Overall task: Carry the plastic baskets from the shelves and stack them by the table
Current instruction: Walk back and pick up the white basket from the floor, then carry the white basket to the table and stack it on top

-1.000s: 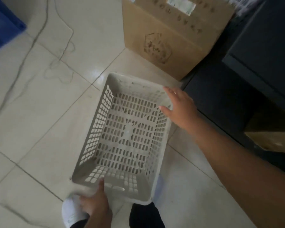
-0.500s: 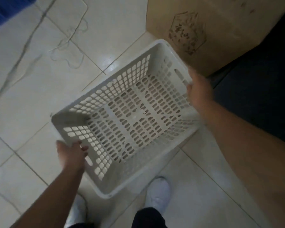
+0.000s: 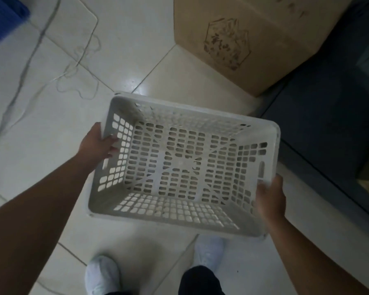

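Observation:
A white perforated plastic basket (image 3: 180,167) hangs level above the tiled floor, open side up and empty. My left hand (image 3: 97,143) grips its left short wall, fingers curled over the rim. At the basket's right near corner, my right hand (image 3: 270,199) holds the right short wall just below a handle slot. Both arms reach in from the bottom of the view.
A large cardboard box (image 3: 249,39) stands on the floor ahead to the right. Dark grey furniture (image 3: 328,128) fills the right side. Thin cables (image 3: 77,62) lie on the tiles at left, a blue crate (image 3: 2,22) at top left. My white shoes (image 3: 102,273) are below.
The basket has turned from a diagonal tilt to lie crosswise and level. My left hand shifted up its left wall, and my right hand slid down to the near right corner.

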